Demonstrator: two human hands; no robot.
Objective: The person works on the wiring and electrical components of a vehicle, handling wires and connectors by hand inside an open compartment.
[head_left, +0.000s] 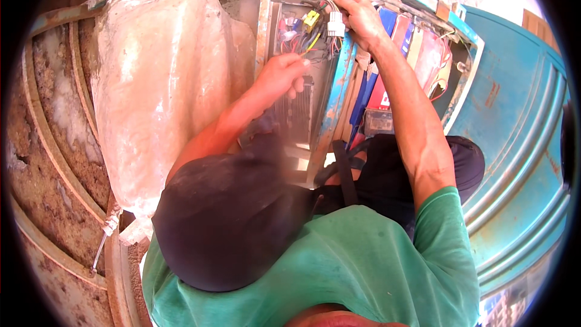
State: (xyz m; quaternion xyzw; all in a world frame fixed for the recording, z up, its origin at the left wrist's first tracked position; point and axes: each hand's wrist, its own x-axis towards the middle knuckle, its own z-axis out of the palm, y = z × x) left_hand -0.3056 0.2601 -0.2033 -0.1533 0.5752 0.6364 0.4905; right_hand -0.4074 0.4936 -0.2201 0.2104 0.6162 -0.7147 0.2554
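Right hand (357,18) pinches the white plug (336,24), left hand (284,75) pinches a yellow wire (313,42); tugging risks tearing wires from the box (302,60)

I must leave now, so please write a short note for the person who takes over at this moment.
Left hand: fingers pinched on thin coloured wires inside the open blue metal compartment.
Right hand: its grip is closed on the white plastic connector block at the top of the bundle.
Yellow plastic connector sits beside it, untouched.
Done: compartment open, wires exposed.
Left: cannot tell whether the white block is plugged in.
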